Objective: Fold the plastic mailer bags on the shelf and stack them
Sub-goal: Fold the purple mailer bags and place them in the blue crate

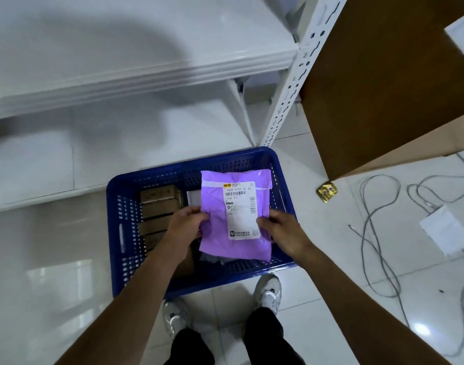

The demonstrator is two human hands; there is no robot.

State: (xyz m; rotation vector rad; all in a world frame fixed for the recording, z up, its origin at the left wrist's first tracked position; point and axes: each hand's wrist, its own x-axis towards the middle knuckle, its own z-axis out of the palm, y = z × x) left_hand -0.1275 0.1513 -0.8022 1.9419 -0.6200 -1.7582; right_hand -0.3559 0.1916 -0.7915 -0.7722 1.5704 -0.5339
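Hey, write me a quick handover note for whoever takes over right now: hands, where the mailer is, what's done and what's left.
Hands: left hand grips the purple mailer at its left edge; right hand grips the right edge.
The mailer is flat, label up, held over the blue basket on the floor.
Done: no folded mailer shows on the white shelf.
Left: fold this one, stack it there.

Smooth purple plastic mailer [233, 214], perforated blue plastic crate [125, 233], glossy floor tiles [331, 312]
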